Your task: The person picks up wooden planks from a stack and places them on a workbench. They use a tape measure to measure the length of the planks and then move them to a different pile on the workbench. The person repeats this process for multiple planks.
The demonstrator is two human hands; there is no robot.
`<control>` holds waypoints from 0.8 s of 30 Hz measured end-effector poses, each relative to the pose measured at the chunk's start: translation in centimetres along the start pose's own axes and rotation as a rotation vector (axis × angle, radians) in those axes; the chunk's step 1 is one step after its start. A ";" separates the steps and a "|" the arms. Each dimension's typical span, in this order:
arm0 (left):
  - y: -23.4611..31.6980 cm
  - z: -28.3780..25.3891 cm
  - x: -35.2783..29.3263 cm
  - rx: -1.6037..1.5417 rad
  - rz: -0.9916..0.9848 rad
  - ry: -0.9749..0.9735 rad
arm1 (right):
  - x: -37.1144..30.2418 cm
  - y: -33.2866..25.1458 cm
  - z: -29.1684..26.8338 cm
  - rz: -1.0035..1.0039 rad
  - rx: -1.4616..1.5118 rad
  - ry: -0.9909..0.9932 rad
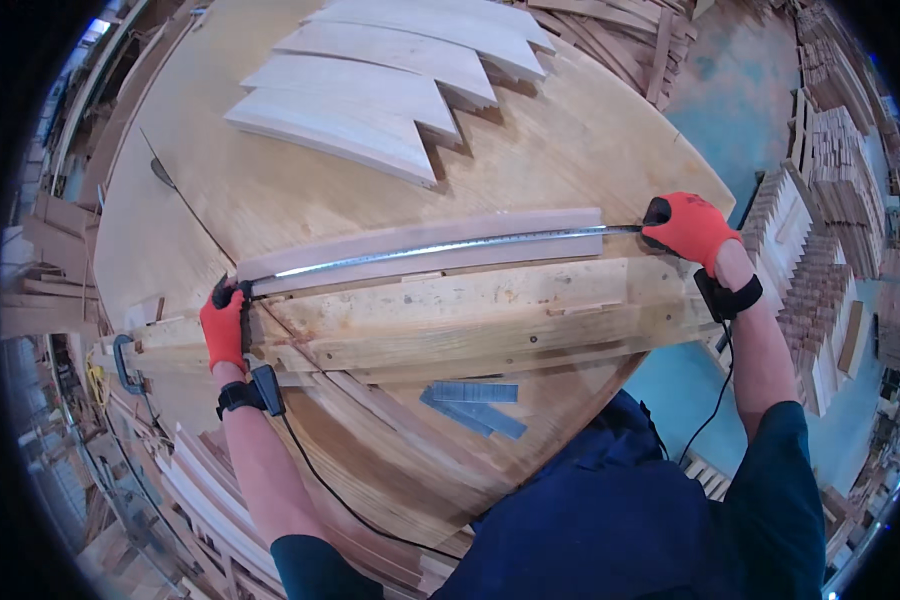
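A long pale wooden board [470, 230] lies across the workbench, behind a thick wooden rail [470, 312]. Along the board stretches the metal blade of a tape measure [440, 249]. My left hand [226, 318], in a red glove with dark fingertips, is closed on the blade's end at the board's left end. Past the right end, my right hand [692, 232], gloved alike, is closed round the tape measure; its case is mostly hidden by the fingers. Both wrists carry black straps with small devices and cables.
Several pale boards with angled ends [370, 85] lie at the back of the bench [570, 150]. Grey staple strips [475, 400] rest before the rail. A clamp [123, 365] grips its left end. Stacked wood pieces [820, 300] stand at the right, more timber at the left.
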State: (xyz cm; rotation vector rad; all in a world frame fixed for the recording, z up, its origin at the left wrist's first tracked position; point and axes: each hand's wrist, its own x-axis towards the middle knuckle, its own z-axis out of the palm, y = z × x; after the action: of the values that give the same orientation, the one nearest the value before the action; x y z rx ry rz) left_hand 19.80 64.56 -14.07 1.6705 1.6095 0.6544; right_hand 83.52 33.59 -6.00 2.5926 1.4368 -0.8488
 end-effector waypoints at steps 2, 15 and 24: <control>1.3 0.5 -0.4 0.022 -0.026 0.008 | 0.2 0.9 0.2 -0.006 0.011 -0.024; 1.9 1.2 -2.1 -0.024 0.026 0.173 | -1.2 1.3 1.1 -0.351 0.268 0.114; 6.8 -0.8 -12.8 -0.731 -0.078 0.263 | -10.3 -5.2 3.8 -0.500 0.450 -0.131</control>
State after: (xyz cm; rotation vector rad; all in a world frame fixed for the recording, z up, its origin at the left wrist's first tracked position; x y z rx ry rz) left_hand 22.28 52.29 -6.79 1.0076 1.3522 1.2772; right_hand 73.44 27.41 -3.13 2.4012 2.0988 -1.5245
